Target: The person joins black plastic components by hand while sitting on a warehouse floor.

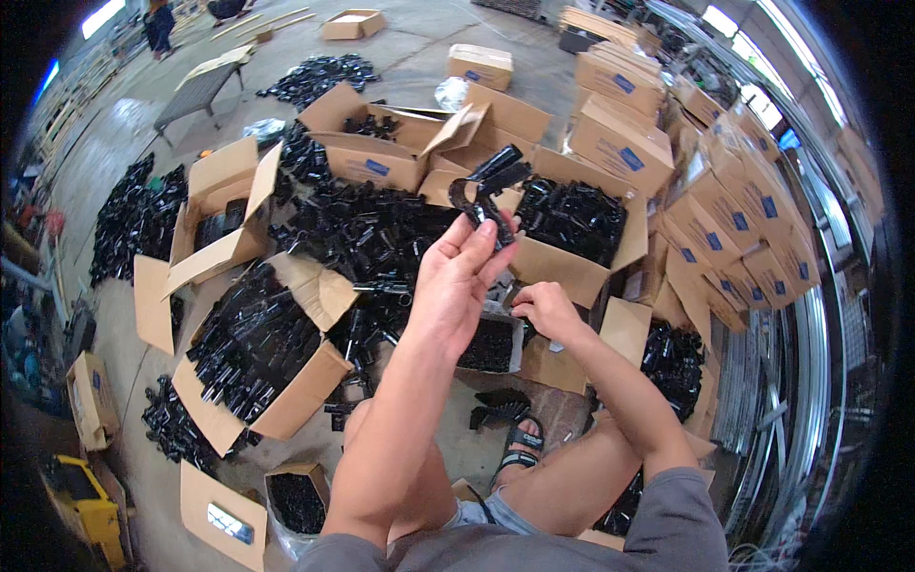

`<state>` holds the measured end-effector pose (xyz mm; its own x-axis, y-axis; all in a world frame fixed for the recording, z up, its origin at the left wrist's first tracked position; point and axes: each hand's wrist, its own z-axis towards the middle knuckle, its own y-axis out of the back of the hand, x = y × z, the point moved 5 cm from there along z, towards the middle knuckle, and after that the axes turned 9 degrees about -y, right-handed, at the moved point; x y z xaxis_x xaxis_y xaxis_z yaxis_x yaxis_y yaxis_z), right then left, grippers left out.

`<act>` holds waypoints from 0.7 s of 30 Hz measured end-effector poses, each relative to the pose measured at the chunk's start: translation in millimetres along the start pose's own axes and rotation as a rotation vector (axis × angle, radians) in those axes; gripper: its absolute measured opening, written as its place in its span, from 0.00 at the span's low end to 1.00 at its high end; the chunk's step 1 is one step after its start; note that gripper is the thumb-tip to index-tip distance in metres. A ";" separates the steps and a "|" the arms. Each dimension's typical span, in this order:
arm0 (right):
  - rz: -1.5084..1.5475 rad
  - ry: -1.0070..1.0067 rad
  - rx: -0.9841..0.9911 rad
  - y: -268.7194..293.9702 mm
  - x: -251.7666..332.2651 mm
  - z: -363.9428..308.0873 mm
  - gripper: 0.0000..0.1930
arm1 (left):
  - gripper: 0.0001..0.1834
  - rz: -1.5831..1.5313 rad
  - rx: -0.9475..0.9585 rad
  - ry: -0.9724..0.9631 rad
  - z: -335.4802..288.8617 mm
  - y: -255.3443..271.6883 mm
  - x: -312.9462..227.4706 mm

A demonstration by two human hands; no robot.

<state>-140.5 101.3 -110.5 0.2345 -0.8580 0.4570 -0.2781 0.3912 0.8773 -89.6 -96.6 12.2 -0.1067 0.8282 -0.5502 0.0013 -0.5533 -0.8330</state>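
Note:
My left hand (457, 272) is raised in the middle, its thumb and fingers closed on a glossy black fitting (483, 186) with a curved, clamp-like part and tube-shaped ends. Lower and to the right, my right hand (550, 311) has its fingers bent together beside a small box (519, 345) of tiny black parts; whatever the fingers hold, if anything, is too small to make out. Behind the raised fitting, an open carton (558, 259) is filled with similar black pieces. A large heap of black fittings (367, 229) lies to the left of my left hand.
Open cartons of black parts surround me, including a full one (329, 367) at left and another (707, 400) at right. Closed cartons (739, 224) are stacked at right, near long metal profiles (810, 381). A sandalled foot (522, 443) rests near loose black pieces (498, 410).

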 end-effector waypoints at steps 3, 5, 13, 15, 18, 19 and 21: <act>0.346 -0.120 -0.154 20.5 -1.0 -17.5 0.12 | 0.15 0.021 0.021 0.017 -4.7 -9.9 8.5; 0.741 -0.153 -0.186 39.2 14.4 -28.3 0.12 | 0.15 0.062 0.020 0.016 -9.5 -11.3 11.5; 1.235 -0.013 -0.396 121.4 95.2 -77.1 0.11 | 0.16 0.273 0.069 0.039 -25.1 -28.6 29.8; 1.265 0.060 -0.483 115.7 89.8 -75.0 0.10 | 0.20 0.280 0.085 0.022 -29.7 -35.4 38.2; 1.264 0.070 -0.564 109.0 80.3 -72.3 0.06 | 0.25 0.333 0.105 -0.001 -35.1 -37.0 47.2; 1.302 0.067 -0.562 107.9 79.7 -72.1 0.06 | 0.25 0.351 0.110 -0.007 -36.4 -37.0 50.3; 1.393 0.054 -0.541 103.9 76.8 -72.1 0.07 | 0.26 0.366 0.108 -0.015 -37.4 -38.6 54.6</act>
<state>-84.2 100.0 26.3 0.1150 0.3057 0.9452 0.0655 0.9471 -0.3143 -58.3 -26.6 12.2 -0.1336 0.5727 -0.8088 -0.0629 -0.8194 -0.5698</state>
